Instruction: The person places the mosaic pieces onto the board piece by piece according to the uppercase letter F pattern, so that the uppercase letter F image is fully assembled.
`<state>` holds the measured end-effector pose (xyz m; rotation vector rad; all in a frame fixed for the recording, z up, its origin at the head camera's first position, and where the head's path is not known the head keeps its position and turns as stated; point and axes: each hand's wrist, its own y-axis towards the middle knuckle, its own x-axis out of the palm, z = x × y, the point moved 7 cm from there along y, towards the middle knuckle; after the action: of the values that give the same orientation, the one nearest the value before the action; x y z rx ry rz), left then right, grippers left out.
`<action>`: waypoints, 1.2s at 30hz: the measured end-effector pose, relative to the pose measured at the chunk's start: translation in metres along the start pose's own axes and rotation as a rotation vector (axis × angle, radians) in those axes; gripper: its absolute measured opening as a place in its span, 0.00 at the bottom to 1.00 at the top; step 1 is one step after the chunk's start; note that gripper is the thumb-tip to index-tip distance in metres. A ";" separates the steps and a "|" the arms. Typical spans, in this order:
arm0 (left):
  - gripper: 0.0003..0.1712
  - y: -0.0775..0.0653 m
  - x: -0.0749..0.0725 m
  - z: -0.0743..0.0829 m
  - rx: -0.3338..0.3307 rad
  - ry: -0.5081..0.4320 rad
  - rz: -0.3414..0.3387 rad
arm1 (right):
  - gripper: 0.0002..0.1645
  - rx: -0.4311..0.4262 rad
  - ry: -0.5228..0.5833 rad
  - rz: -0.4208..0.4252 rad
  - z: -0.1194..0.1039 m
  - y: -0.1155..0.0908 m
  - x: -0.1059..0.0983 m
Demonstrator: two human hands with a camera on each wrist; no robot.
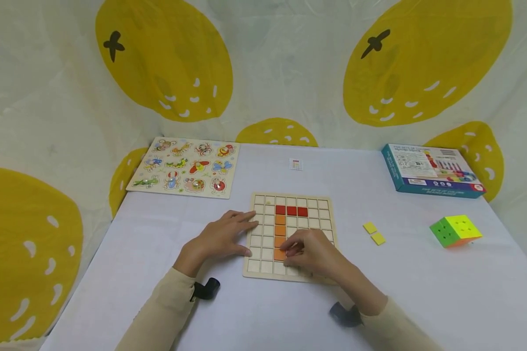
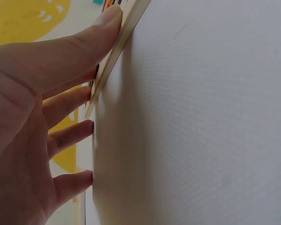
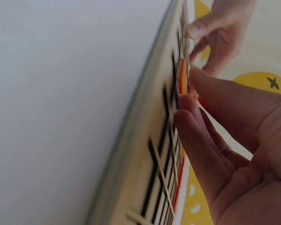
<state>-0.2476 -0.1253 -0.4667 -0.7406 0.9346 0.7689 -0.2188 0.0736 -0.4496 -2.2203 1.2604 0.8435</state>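
Note:
A wooden grid board (image 1: 267,267) lies on the white table. Three red tiles (image 1: 292,211) form a row near its top, and a column of several orange tiles (image 1: 280,230) runs down from the leftmost one. My right hand (image 1: 314,251) is at the lowest orange tile (image 1: 279,255), its curled fingers and thumb pinching the edge; in the right wrist view that orange tile (image 3: 183,77) shows beside the thumb tip. Across the board's left edge, my left hand (image 1: 224,236) rests with fingers spread; its thumb (image 2: 91,42) touches the rim in the left wrist view.
Two yellow tiles (image 1: 377,238) lie right of the board, and a puzzle cube (image 1: 456,230) stands farther right. At the back are an insect picture puzzle (image 1: 184,168), a small printed card (image 1: 295,164) and a teal-edged box (image 1: 432,170). A patterned curtain (image 1: 285,63) hangs behind the table.

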 end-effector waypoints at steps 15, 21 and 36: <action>0.46 0.000 0.001 -0.001 -0.002 -0.008 0.011 | 0.31 0.177 -0.168 0.221 0.038 -0.035 -0.082; 0.46 0.000 0.002 -0.001 -0.010 -0.005 0.006 | 0.33 0.280 -0.194 0.256 0.068 -0.054 -0.108; 0.45 0.000 0.001 -0.001 -0.005 0.001 0.012 | 0.47 0.533 -0.089 0.177 0.144 -0.078 -0.127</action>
<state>-0.2472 -0.1263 -0.4685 -0.7404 0.9387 0.7812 -0.2426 0.2796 -0.4577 -1.6542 1.4517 0.5721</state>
